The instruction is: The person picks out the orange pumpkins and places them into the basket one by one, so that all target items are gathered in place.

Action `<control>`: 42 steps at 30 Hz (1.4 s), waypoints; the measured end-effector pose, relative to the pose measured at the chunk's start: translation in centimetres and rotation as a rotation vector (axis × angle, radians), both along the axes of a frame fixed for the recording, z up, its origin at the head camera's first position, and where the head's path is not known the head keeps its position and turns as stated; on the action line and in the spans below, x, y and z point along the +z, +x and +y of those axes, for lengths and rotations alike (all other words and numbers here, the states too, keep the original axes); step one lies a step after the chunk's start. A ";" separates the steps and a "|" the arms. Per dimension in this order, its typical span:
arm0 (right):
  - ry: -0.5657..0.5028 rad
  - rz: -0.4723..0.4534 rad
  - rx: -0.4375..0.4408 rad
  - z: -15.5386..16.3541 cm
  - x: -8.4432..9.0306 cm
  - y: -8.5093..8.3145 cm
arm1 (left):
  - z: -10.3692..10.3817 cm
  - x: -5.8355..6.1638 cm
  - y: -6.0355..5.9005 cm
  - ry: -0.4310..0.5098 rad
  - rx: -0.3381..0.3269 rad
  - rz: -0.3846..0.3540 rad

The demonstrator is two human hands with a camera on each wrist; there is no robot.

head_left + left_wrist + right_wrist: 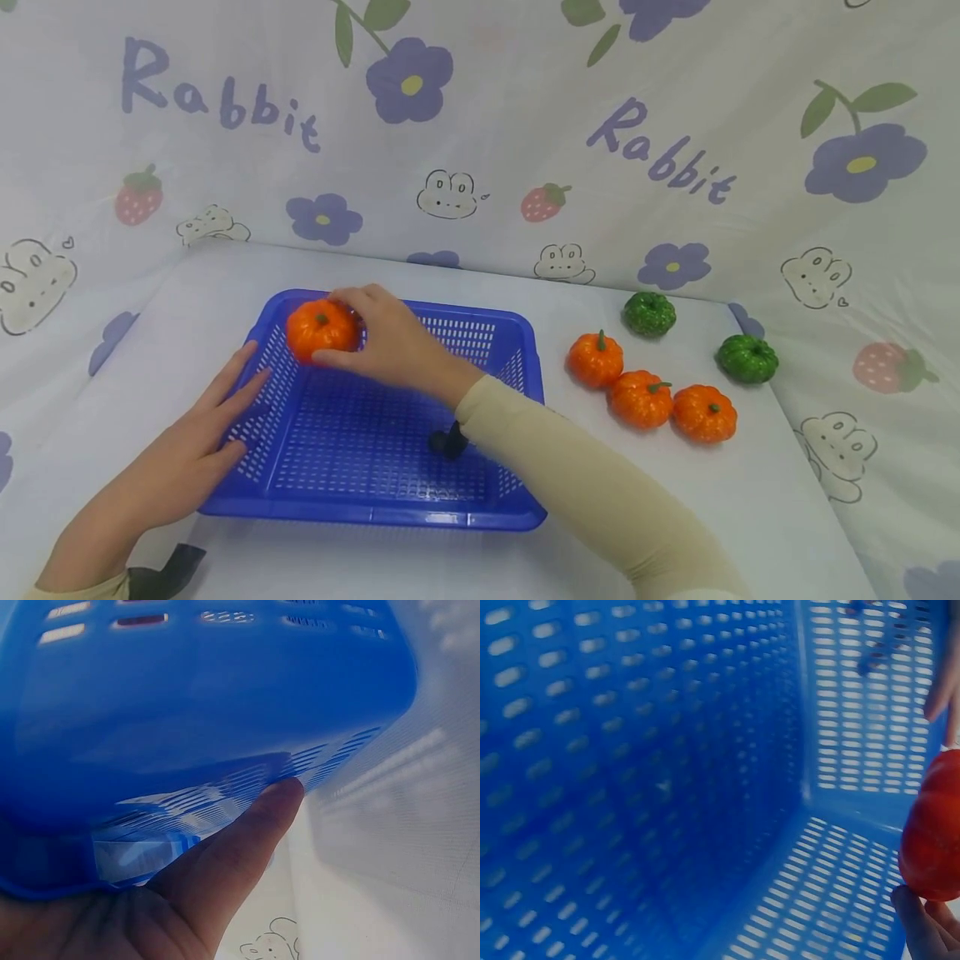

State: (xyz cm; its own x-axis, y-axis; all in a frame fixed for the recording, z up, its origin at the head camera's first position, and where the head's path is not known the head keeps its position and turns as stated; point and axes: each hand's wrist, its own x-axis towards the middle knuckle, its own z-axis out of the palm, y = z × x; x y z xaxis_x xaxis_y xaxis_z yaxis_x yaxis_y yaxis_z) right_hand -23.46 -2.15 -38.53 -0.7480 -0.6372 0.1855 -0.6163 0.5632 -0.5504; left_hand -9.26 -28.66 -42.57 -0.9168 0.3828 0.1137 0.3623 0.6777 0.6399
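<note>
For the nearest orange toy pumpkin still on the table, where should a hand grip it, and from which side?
Probably from above, fingers round the ribbed sides of the orange toy pumpkin; it sits upright, stem up. Its right side is free, while another orange pumpkin crowds its left.

A white table (360, 558) stands against a pale backdrop cloth (525, 100) printed with purple flowers, strawberries, rabbit faces and the word "Rabbit". Toward three o'clock on the table lie three orange toy pumpkins: one (595, 359) at the ten o'clock end of a slanting row, the middle one (640, 398) touching the last (704, 413) at the four o'clock end. A green toy pumpkin (649, 314) sits toward twelve o'clock of the row, and another green one (747, 358) lies near the table's edge at three o'clock.
</note>
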 end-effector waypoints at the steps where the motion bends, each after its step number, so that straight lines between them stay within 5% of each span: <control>1: 0.002 0.000 -0.006 0.0 -0.2 0.1 | 0.0 0.0 0.0 0.000 -0.002 0.001; 15: 0.053 -0.061 -0.037 -0.6 -2.2 0.2 | 0.1 0.2 0.0 0.005 0.001 -0.023; 42: 0.219 -0.031 -0.031 -1.6 -4.7 0.7 | 0.1 0.0 -0.1 0.002 0.001 -0.017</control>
